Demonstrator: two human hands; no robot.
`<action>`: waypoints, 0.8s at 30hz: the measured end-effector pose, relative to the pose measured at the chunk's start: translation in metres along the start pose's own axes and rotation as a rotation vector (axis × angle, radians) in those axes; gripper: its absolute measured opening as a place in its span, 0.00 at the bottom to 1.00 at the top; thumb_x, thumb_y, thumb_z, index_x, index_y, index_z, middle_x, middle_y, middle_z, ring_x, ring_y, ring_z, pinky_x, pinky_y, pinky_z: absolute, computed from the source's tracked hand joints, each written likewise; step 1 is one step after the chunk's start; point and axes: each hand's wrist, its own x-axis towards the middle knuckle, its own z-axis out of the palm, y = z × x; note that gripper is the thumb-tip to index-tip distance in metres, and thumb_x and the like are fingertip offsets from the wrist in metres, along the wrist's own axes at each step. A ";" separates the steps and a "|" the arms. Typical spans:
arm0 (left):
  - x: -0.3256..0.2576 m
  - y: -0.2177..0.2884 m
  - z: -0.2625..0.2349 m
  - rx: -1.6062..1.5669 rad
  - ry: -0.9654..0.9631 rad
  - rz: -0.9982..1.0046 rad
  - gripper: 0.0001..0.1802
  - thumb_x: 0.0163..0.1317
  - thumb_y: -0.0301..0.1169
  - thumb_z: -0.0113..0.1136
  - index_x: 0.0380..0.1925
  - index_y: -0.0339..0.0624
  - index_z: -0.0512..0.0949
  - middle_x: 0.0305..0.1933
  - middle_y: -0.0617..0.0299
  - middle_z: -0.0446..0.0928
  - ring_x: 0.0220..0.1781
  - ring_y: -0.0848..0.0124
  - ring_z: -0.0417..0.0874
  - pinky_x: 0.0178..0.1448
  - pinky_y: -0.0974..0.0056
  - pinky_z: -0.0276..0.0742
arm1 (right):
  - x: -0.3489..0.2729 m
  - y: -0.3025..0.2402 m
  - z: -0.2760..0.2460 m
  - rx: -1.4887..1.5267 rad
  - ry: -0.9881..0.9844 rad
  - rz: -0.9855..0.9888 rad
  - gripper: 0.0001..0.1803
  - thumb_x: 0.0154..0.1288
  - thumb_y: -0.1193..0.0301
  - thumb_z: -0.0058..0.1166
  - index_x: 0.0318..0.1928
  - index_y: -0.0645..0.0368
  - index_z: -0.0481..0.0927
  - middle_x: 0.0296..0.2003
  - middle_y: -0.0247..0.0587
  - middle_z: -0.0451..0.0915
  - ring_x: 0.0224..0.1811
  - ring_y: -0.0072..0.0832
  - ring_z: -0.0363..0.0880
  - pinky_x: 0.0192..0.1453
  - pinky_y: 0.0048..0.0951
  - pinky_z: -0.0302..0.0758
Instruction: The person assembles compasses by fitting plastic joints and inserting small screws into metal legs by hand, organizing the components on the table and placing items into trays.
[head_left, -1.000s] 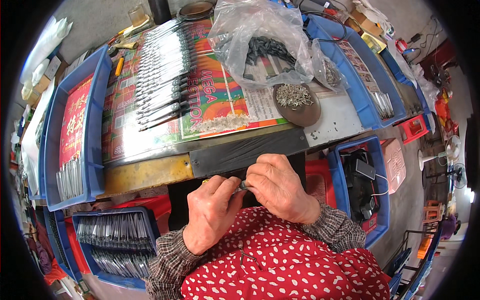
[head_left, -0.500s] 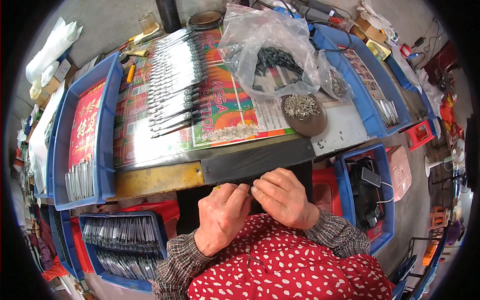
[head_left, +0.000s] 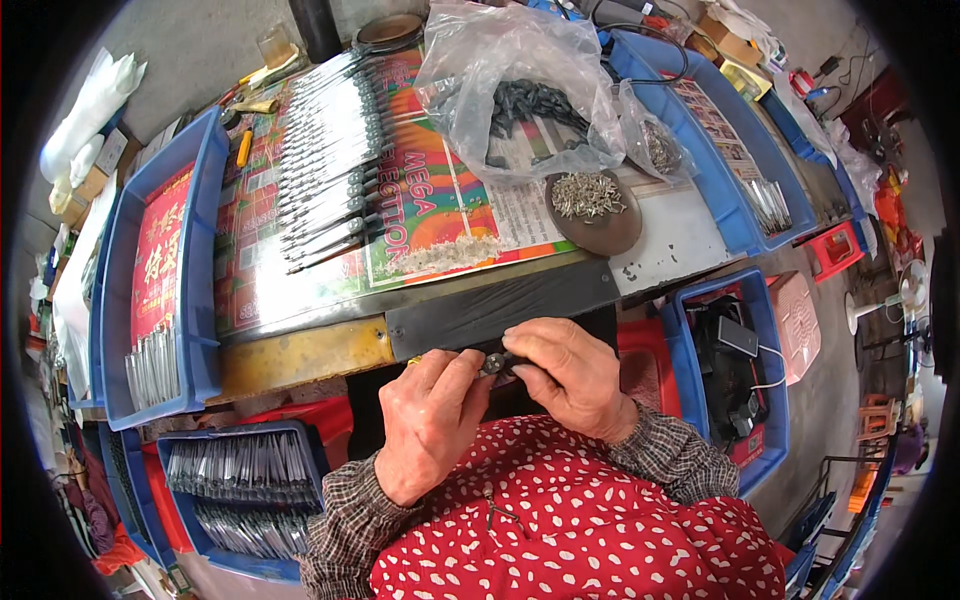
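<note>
In front of the bench's near edge, my left hand (head_left: 432, 418) and my right hand (head_left: 574, 382) are close together, fingers closed around a small black part (head_left: 494, 364). A grey, metallic-looking spot shows on the part between the fingertips; much of it is hidden. On the bench, a brown round dish (head_left: 612, 236) holds a heap of small metal pins or screws (head_left: 588, 194). Behind it, a clear plastic bag (head_left: 455, 95) lies open with black pieces (head_left: 540, 105) in it. To the left, slim shiny pieces with dark ends (head_left: 325, 165) lie in a long overlapping row.
Blue trays with slim metal pieces stand at left (head_left: 207, 300) and right (head_left: 735, 220). Below the bench, one blue crate (head_left: 318, 455) holds packed dark-ended pieces, another (head_left: 690, 370) black items. A second clear bag (head_left: 655, 150) and an orange-handled tool (head_left: 244, 148) lie on the bench.
My fingertips have shifted apart a little, and the black part now shows between them. The whole view has swung slightly, moving the bench left and up in it.
</note>
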 end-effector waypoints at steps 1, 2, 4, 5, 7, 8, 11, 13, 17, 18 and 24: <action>0.001 -0.001 0.000 0.004 -0.006 -0.005 0.16 0.45 0.18 0.69 0.37 0.35 0.79 0.29 0.53 0.77 0.29 0.57 0.81 0.32 0.60 0.77 | 0.002 -0.001 -0.001 -0.002 0.003 -0.001 0.19 0.54 0.78 0.62 0.48 0.65 0.78 0.42 0.48 0.79 0.43 0.42 0.81 0.46 0.35 0.80; 0.001 -0.001 0.000 0.006 -0.006 -0.002 0.16 0.45 0.18 0.69 0.37 0.35 0.79 0.29 0.53 0.77 0.29 0.57 0.81 0.32 0.60 0.77 | 0.004 -0.002 -0.001 0.052 -0.018 0.061 0.17 0.57 0.78 0.61 0.48 0.65 0.78 0.41 0.48 0.79 0.42 0.41 0.81 0.44 0.34 0.80; -0.001 -0.002 0.002 0.007 -0.012 -0.006 0.16 0.45 0.18 0.68 0.37 0.35 0.80 0.29 0.53 0.77 0.29 0.58 0.82 0.32 0.60 0.77 | 0.007 -0.004 -0.002 0.106 -0.038 0.121 0.16 0.59 0.79 0.60 0.48 0.66 0.77 0.40 0.49 0.79 0.41 0.41 0.81 0.43 0.32 0.80; -0.001 -0.002 0.001 0.012 -0.008 -0.003 0.16 0.45 0.18 0.68 0.37 0.35 0.80 0.29 0.53 0.77 0.29 0.58 0.82 0.32 0.60 0.77 | 0.009 -0.006 -0.001 0.176 -0.091 0.222 0.13 0.61 0.78 0.59 0.47 0.66 0.77 0.37 0.47 0.80 0.38 0.36 0.82 0.41 0.30 0.79; -0.001 -0.002 0.002 -0.010 -0.015 -0.012 0.16 0.45 0.18 0.68 0.37 0.35 0.80 0.29 0.53 0.77 0.29 0.58 0.82 0.33 0.60 0.78 | 0.011 -0.010 0.000 0.250 -0.144 0.315 0.11 0.63 0.77 0.58 0.46 0.66 0.77 0.34 0.44 0.80 0.35 0.32 0.82 0.38 0.28 0.79; -0.001 -0.003 0.003 -0.007 -0.004 0.008 0.16 0.45 0.17 0.67 0.37 0.35 0.80 0.29 0.54 0.78 0.29 0.58 0.82 0.32 0.60 0.78 | 0.011 -0.012 0.002 0.395 -0.172 0.480 0.10 0.65 0.76 0.57 0.45 0.66 0.77 0.32 0.41 0.81 0.32 0.26 0.80 0.36 0.25 0.78; -0.001 -0.003 0.003 0.024 -0.008 0.025 0.17 0.43 0.19 0.68 0.37 0.37 0.80 0.30 0.55 0.78 0.30 0.57 0.82 0.32 0.59 0.78 | 0.011 -0.011 0.004 0.579 -0.207 0.660 0.08 0.69 0.73 0.54 0.42 0.67 0.78 0.27 0.33 0.81 0.27 0.13 0.76 0.30 0.19 0.75; -0.001 -0.003 0.003 0.036 -0.014 0.026 0.17 0.43 0.19 0.68 0.37 0.37 0.80 0.31 0.55 0.79 0.30 0.58 0.82 0.32 0.59 0.78 | 0.011 -0.009 0.004 0.627 -0.211 0.715 0.07 0.69 0.74 0.54 0.42 0.66 0.78 0.27 0.33 0.81 0.27 0.13 0.77 0.30 0.18 0.75; -0.004 -0.005 0.005 0.055 0.028 0.049 0.17 0.43 0.18 0.68 0.37 0.37 0.80 0.32 0.55 0.79 0.30 0.59 0.82 0.33 0.60 0.78 | 0.009 -0.013 0.012 0.608 -0.113 0.666 0.05 0.67 0.76 0.56 0.41 0.66 0.78 0.28 0.34 0.81 0.28 0.14 0.79 0.31 0.17 0.76; -0.004 -0.005 0.005 0.056 0.047 0.057 0.17 0.43 0.18 0.68 0.37 0.37 0.80 0.32 0.55 0.79 0.30 0.59 0.82 0.32 0.60 0.78 | 0.007 -0.012 0.013 0.590 -0.108 0.648 0.06 0.66 0.77 0.58 0.41 0.66 0.79 0.30 0.34 0.82 0.28 0.14 0.79 0.31 0.17 0.76; 0.000 -0.005 0.002 -0.023 0.043 0.043 0.15 0.45 0.18 0.68 0.36 0.37 0.80 0.30 0.55 0.79 0.27 0.61 0.81 0.29 0.62 0.77 | 0.000 -0.007 0.018 0.650 -0.034 0.604 0.07 0.66 0.75 0.59 0.42 0.66 0.80 0.28 0.33 0.81 0.27 0.15 0.78 0.31 0.18 0.76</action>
